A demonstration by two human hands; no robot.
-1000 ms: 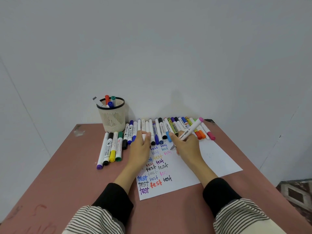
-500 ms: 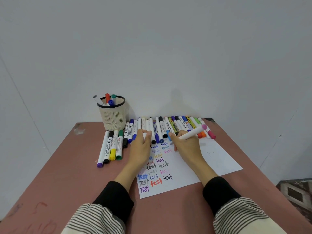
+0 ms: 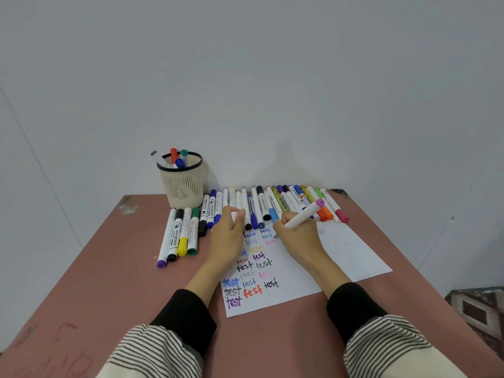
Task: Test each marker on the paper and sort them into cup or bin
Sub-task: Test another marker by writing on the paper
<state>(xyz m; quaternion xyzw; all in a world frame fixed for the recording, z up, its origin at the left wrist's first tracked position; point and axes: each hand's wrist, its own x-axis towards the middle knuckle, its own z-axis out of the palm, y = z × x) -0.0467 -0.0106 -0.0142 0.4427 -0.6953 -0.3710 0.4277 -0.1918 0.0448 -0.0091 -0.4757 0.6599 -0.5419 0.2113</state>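
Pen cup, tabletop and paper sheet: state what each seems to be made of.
Pen cup: likely cream plastic, slotted lattice wall, black rim. Tabletop: matte reddish-brown, probably painted or laminated board; chipped at the far left corner. Paper sheet: thin white matte paper, takes ink.

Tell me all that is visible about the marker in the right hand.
The marker has a white, plastic-looking barrel with a pink end piece pointing up and to the right, away from the person. The right hand grips its lower part, so that section is hidden. It is tilted, and its grey tip sits low at the paper, beside a pale pink "test". Whether the tip touches the sheet cannot be told. Any print on the barrel is too small to read.
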